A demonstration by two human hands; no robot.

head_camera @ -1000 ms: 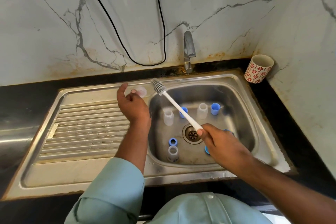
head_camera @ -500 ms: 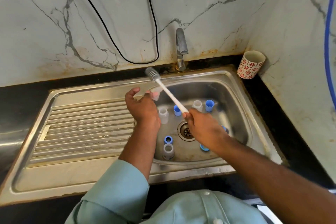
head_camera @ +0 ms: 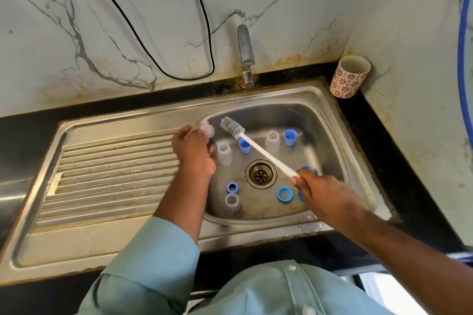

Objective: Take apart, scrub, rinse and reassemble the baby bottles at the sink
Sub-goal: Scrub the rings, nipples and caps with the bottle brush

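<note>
My left hand (head_camera: 192,151) holds a small clear teat (head_camera: 205,130) in its fingertips over the basin's left rim. My right hand (head_camera: 325,194) grips the white handle of a bottle brush (head_camera: 258,147); its grey bristle head (head_camera: 231,127) points at the teat, a short gap away. In the steel sink (head_camera: 332,135) stand three clear bottle bodies (head_camera: 224,153) (head_camera: 272,140) (head_camera: 232,202). Blue caps (head_camera: 244,146) (head_camera: 290,137) and blue collar rings (head_camera: 232,187) (head_camera: 284,194) lie around the drain (head_camera: 261,174). Another blue part (head_camera: 308,168) is half hidden by my right hand.
The tap (head_camera: 245,51) rises behind the basin, with no water running. A ribbed draining board (head_camera: 110,174) lies to the left. A red-flowered cup (head_camera: 349,75) stands on the black counter at the back right. A black cable (head_camera: 179,33) hangs on the marble wall.
My left hand brought the teat from the draining board's back corner to the basin's left rim. The brush swung so its head now sits lower, just right of the teat.
</note>
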